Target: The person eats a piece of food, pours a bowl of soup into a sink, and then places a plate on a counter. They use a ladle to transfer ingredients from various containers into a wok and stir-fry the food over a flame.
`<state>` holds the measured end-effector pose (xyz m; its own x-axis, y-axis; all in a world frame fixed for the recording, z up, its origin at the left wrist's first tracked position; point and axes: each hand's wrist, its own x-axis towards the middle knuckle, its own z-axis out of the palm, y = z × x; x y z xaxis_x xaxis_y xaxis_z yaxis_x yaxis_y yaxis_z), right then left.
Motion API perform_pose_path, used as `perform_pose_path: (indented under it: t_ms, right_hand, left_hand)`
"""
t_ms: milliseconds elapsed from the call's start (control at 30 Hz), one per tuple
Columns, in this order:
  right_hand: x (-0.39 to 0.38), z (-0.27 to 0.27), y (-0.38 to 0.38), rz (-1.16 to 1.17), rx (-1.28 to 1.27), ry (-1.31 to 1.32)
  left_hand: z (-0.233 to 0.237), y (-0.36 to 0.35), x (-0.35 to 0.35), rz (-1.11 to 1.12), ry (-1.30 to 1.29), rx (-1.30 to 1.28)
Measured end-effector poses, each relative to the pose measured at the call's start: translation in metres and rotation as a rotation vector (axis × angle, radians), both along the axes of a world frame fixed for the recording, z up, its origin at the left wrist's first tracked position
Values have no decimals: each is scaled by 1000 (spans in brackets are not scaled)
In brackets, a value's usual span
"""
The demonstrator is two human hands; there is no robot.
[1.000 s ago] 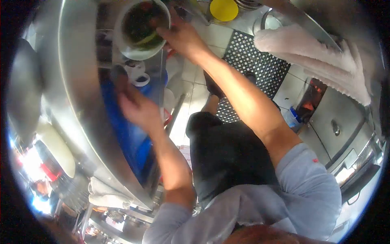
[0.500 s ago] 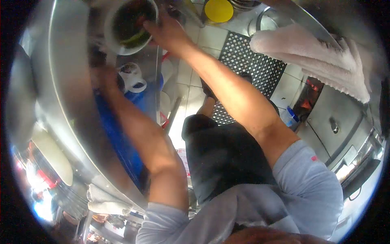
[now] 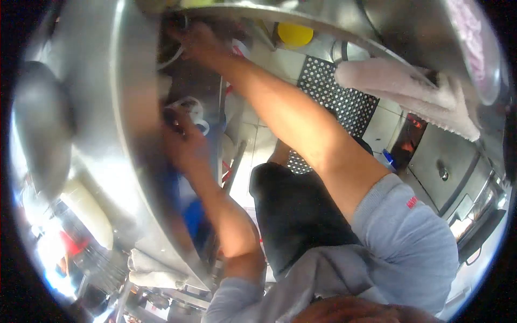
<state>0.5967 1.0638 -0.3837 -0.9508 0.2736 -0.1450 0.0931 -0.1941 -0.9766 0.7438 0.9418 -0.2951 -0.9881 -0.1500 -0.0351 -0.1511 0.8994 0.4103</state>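
My right hand [image 3: 202,46] reaches under the overhanging edge of the steel counter. Its fingers are closed at the rim of a whitish bowl [image 3: 175,60], which lies mostly in shadow and is partly cut off by the counter. Lower down, my left hand [image 3: 186,145] is under the same edge, its fingers dim and blurred. Beside those fingers is a white container with a ring-shaped part [image 3: 191,107]. Whether the left hand grips anything cannot be made out. A blue surface [image 3: 194,215] shows below the left forearm.
The steel counter [image 3: 134,134] curves along the left and over the top. A pinkish towel [image 3: 398,89] hangs at the right. A perforated black mat [image 3: 339,97] covers part of the tiled floor. A yellow round lid [image 3: 295,34] and steel cabinet door [image 3: 447,167] are beyond.
My right hand has carried the bowl of greens farther under the counter, where its contents no longer show. My left hand appears lower, beside the white container. The whole view has shifted.
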Motion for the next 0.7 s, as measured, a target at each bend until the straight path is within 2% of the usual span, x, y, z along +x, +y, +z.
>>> perform_pose_path:
  t_ms: [33,67,100,133,167,200,233,267,333,433,533,567,600,633,667,700]
  right_hand:
    - [-5,3,0,-35,10,40]
    - [-5,2,-1,-65,14,67]
    - [-2,-12,-3,103,379,-1]
    - [7,-26,-8,268,717,-72]
    - [52,-7,-10,113,407,158]
    - [86,10,-13,-30,418,181]
    - [118,22,-18,-173,413,174]
    - [137,24,-18,-176,406,161]
    - [165,24,-10,112,-34,-215]
    - [205,17,9,191,-76,-217]
    - [272,-8,48,257,70,-348]
    - [298,-12,64,244,114,-370]
    - [315,5,88,278,139,-485]
    - [342,-3,103,235,158,-537]
    - [368,-4,120,184,165,-575]
    - [390,-1,139,190,265,-594]
  left_hand:
    - [-10,-7,-7,3,17,1]
    - [-35,-23,-11,-299,202,-332]
    - [-45,-38,-5,-609,349,-676]
    - [-25,-42,-5,-634,308,-708]
    - [-13,-23,-21,-567,293,-495]
    - [-9,-9,-35,-504,287,-272]
    - [-10,-16,-38,-582,339,-217]
    - [-10,-16,-37,-589,327,-220]
    - [-9,-14,-35,-452,187,-196]
    - [-7,-11,-28,-253,-10,-151]
    - [-6,-9,-24,-32,-181,-102]
    - [-18,-15,-24,-44,-175,-95]
    - [-44,-27,-23,-184,18,-218]
    - [-55,-28,-26,-322,213,-341]
    - [-43,-10,-30,-335,217,-340]
    - [-23,14,-34,-291,32,-334]
